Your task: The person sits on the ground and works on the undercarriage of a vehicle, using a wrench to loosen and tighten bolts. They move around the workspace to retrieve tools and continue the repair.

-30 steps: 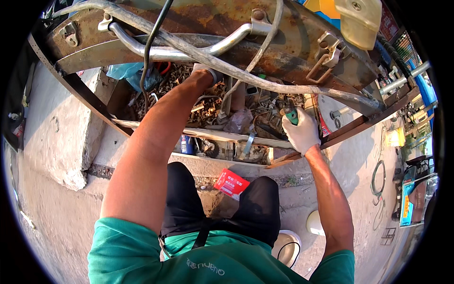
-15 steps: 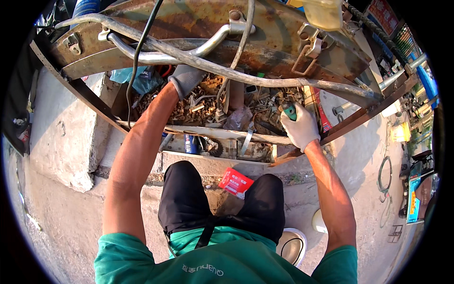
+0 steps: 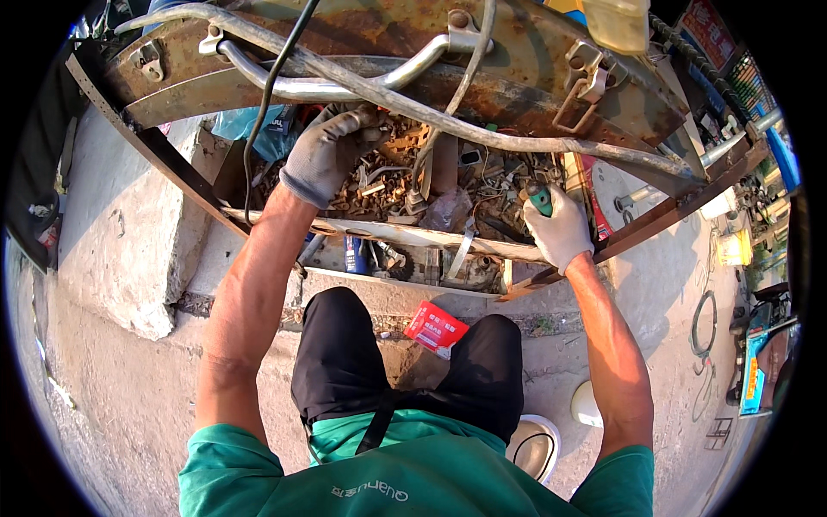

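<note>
A rusty metal frame [image 3: 517, 52], crossed by grey hoses and a bent silver tube, overhangs a bin [image 3: 370, 226] full of small rusty hardware [image 3: 383, 181]. My left hand [image 3: 326, 151], in a grey glove, is over the bin's left part below the tube, fingers curled; what they hold, if anything, I cannot make out. At the bin's right, my right hand [image 3: 560, 228], in a pale glove, is closed on a green-handled tool [image 3: 540, 200], its working end indistinct among the clutter. A teal plastic bag [image 3: 233, 123] lies behind my left hand.
Below are a shelf with a blue container [image 3: 355, 255] and metal parts, and a red packet [image 3: 435, 329] between my knees. A concrete slab [image 3: 129, 241] is at left. A white bucket [image 3: 532, 450], coiled cable [image 3: 702, 323] and yellow bucket [image 3: 732, 246] are at right.
My left hand has drawn back from beneath the tube toward the lower left, showing more of the glove. My right hand keeps its grip on the green-handled tool, shifting only slightly.
</note>
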The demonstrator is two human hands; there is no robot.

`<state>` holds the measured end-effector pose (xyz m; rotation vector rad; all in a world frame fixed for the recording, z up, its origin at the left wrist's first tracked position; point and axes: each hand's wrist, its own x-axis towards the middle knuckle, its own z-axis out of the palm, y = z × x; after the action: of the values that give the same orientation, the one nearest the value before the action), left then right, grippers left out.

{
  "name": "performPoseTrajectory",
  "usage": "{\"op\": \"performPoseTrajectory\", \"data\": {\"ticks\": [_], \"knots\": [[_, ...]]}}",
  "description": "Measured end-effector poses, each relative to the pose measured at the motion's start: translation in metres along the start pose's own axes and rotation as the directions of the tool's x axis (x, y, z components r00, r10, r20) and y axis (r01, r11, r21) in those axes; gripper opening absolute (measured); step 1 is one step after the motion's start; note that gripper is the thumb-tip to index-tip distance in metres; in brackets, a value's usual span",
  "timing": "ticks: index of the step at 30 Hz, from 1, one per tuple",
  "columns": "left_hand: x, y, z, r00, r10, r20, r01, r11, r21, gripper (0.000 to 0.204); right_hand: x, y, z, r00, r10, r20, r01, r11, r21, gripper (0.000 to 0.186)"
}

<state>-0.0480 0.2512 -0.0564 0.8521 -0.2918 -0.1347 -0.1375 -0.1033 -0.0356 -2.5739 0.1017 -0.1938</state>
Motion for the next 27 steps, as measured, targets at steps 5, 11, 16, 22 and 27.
{"op": "performPoseTrajectory", "data": {"ticks": [5,11,16,22,27], "knots": [[-0.015,0.005,0.02,0.997,-0.058,-0.054,0.035,0.934,-0.355,0.016,0.0,0.003,0.002,1.0,-0.005,-0.015,0.005,1.0,0.03,0.027],[-0.034,0.004,0.032,0.996,-0.064,0.06,0.085,0.886,-0.456,0.021,-0.001,0.0,0.0,0.999,-0.04,-0.03,0.041,0.998,0.04,0.026],[-0.044,0.004,0.044,0.989,-0.135,0.06,0.147,0.884,-0.443,0.025,-0.001,0.005,-0.003,0.999,-0.041,0.001,0.041,0.999,0.027,0.025],[-0.049,0.004,0.036,0.969,-0.146,0.198,0.229,0.835,-0.501,0.029,0.0,0.004,0.004,0.998,-0.058,0.003,0.058,0.995,0.075,0.024],[-0.046,0.006,0.023,0.971,-0.168,0.169,0.232,0.832,-0.504,0.031,0.008,0.006,0.013,0.996,-0.092,0.015,0.09,0.991,0.097,0.025]]}}
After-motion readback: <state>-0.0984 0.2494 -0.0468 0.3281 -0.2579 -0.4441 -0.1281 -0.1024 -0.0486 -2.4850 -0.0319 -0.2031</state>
